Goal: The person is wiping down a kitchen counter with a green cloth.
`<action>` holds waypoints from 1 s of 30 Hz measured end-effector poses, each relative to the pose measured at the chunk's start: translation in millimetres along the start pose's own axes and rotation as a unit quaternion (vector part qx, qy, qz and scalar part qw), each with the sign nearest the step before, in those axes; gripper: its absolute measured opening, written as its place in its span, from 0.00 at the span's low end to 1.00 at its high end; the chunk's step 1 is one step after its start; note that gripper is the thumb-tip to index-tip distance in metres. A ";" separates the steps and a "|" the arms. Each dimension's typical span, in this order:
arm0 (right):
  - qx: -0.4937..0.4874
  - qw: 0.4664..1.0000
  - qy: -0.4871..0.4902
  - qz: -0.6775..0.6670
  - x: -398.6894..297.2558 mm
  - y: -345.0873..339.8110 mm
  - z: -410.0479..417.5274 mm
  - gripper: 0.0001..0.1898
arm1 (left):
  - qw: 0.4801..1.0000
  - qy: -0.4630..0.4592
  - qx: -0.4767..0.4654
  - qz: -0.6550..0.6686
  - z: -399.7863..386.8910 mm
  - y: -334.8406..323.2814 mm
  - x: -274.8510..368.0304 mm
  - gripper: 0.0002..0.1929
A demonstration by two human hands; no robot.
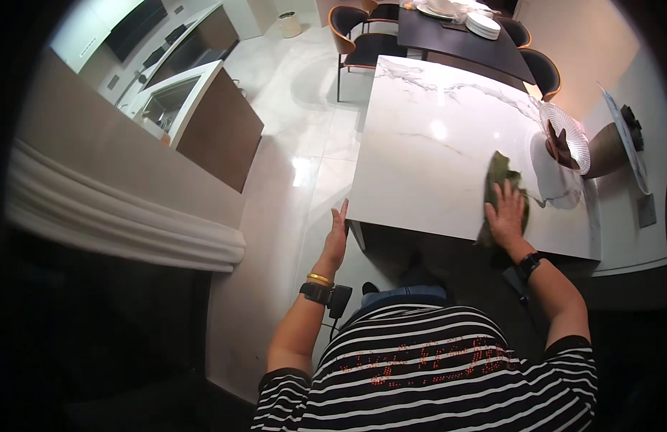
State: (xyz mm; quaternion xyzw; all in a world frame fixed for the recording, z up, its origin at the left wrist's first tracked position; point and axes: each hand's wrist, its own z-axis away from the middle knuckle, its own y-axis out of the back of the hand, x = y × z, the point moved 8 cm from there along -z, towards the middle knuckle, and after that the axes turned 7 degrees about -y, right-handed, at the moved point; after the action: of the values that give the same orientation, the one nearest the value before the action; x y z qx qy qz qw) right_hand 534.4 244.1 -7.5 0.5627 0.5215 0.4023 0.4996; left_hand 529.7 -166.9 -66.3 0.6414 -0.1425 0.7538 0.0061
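Before me is a white, grey-veined marble-look tabletop. My right hand lies with spread fingers on a dark green cloth, holding it down under the palm near the front edge. One end of the cloth reaches ahead of the fingers, and another hangs by the edge. At the near left corner, my left hand rests against the table's side, seen edge-on with the thumb apart. Nothing shows in it.
A ribbed glass dish and a brown rounded vessel stand at the right by the wall. Beyond is a dark table bearing stacked white plates, with chairs around it. A white curtain hangs at left.
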 end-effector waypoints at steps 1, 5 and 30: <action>-0.009 0.999 0.038 -0.001 -25.2 -2.7 -2.7 0.32 | 1.000 0.007 0.015 0.019 7.0 -2.1 2.0 0.41; -0.069 0.934 0.337 -0.096 -196.3 12.9 10.8 0.34 | 0.999 0.030 0.027 -0.003 43.6 12.7 -19.8 0.43; -0.095 0.929 0.337 -0.119 52.1 54.7 57.6 0.48 | 0.952 0.120 0.278 -0.044 110.1 -67.7 -86.7 0.49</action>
State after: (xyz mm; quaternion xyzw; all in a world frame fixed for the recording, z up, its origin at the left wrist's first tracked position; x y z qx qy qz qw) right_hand 607.6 289.7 32.5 0.2775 0.6816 0.5533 0.3901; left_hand 664.3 -111.5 -121.3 0.5284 0.1025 0.8339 -0.1222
